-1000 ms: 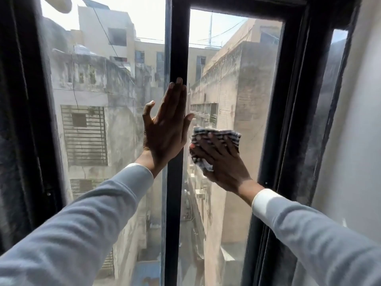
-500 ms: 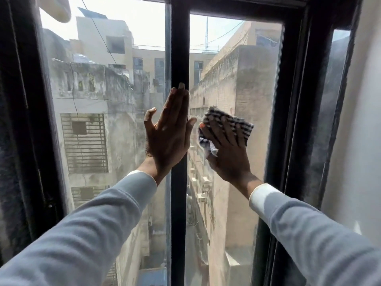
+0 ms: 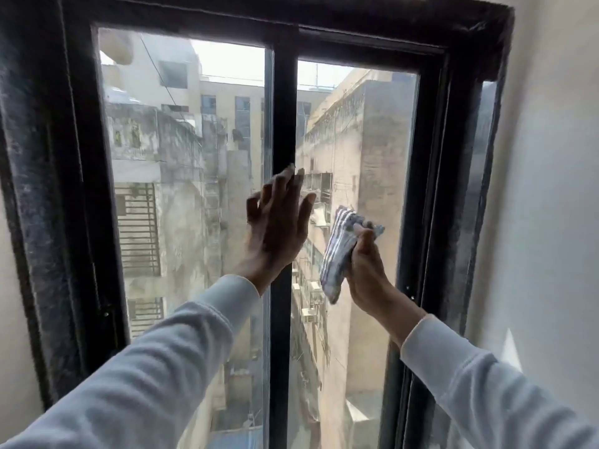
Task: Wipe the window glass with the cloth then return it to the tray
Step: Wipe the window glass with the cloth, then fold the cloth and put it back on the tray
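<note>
A blue-and-white striped cloth point(image 3: 340, 251) hangs folded in my right hand point(image 3: 368, 273), in front of the right pane of the window glass point(image 3: 366, 140). The hand pinches the cloth from its right side, and the cloth looks lifted a little off the pane. My left hand point(image 3: 277, 222) is spread flat, palm forward, against the black middle bar point(image 3: 280, 351) and the edge of the left pane point(image 3: 184, 189). No tray is in view.
A thick black window frame point(image 3: 61, 189) surrounds both panes. A white wall point(image 3: 551, 205) rises close on the right. Buildings and a narrow alley show far below through the glass.
My right hand was pressing the cloth flat on the right pane; now it holds the cloth gathered edge-on, off the glass. The view has pulled back and up. My left hand stays on the bar.
</note>
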Demonstrator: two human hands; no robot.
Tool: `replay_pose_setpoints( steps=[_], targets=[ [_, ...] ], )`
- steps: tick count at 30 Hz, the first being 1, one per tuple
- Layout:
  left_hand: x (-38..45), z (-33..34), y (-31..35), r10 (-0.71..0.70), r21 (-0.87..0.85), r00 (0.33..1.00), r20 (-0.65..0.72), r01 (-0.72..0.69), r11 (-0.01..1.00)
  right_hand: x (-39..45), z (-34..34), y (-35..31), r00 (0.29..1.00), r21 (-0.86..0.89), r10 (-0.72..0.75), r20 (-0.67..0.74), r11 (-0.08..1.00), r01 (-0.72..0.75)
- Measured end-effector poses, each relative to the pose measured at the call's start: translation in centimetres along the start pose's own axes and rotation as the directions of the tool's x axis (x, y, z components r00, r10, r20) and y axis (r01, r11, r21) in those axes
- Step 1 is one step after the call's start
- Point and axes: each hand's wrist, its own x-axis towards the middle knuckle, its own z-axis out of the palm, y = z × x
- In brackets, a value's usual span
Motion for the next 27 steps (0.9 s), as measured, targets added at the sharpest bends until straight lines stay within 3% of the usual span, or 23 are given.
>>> replay_pose_setpoints(
  steps=[2,3,5,6,9,12,18,22,27],
  targets=[
    [-0.9,-0.9,1.7,-0.123,-0.246,0.988,0.092,0.142,0.959,-0.5,-0.3,-4.7,0.994,0.217,-0.024,0.109,0.976,0.0],
    [-1.0,-1.5,2.6,-0.18,-0.41,0.968,0.177,0.239,0.881,-0.8,-0.4,-6.7,0.989,0.247,-0.016,0.144,0.969,-0.02],
    [-0.7,-3.5,4.7,-0.194,-0.732,0.912,0.362,0.407,0.546,-1.5,-0.7,-9.4,0.973,0.24,-0.005,0.231,0.969,-0.051],
    [-0.4,-4.6,5.3,-0.181,-0.8,0.884,0.43,0.467,0.376,-2.1,-0.9,-10.5,0.964,0.233,-0.021,0.265,0.971,-0.043],
    [-0.1,-7.9,5.8,-0.189,-0.841,0.85,0.492,0.52,0.15,-3.8,-1.6,-13.0,0.956,0.196,-0.027,0.293,0.98,-0.032],
    [-0.8,-10.9,6.2,-0.181,-0.88,0.88,0.438,0.461,0.11,-6.1,-2.9,-14.6,0.982,0.035,-0.019,0.188,0.999,0.013],
    [-4.3,-14.5,9.4,-0.222,-0.905,0.927,0.302,0.352,0.239,-14.0,-6.7,-16.1,0.995,-0.245,-0.08,-0.056,0.967,0.064],
    [-9.4,-13.3,13.7,-0.186,-0.906,0.915,0.359,0.39,0.168,-21.2,-10.4,-15.5,0.968,-0.219,-0.083,-0.238,0.975,0.03],
    [-17.2,-12.7,22.1,-0.066,-0.865,0.865,0.498,0.5,0.032,-31.4,-16.3,-15.3,0.899,-0.127,0.046,-0.435,0.985,-0.112]
  ],
)
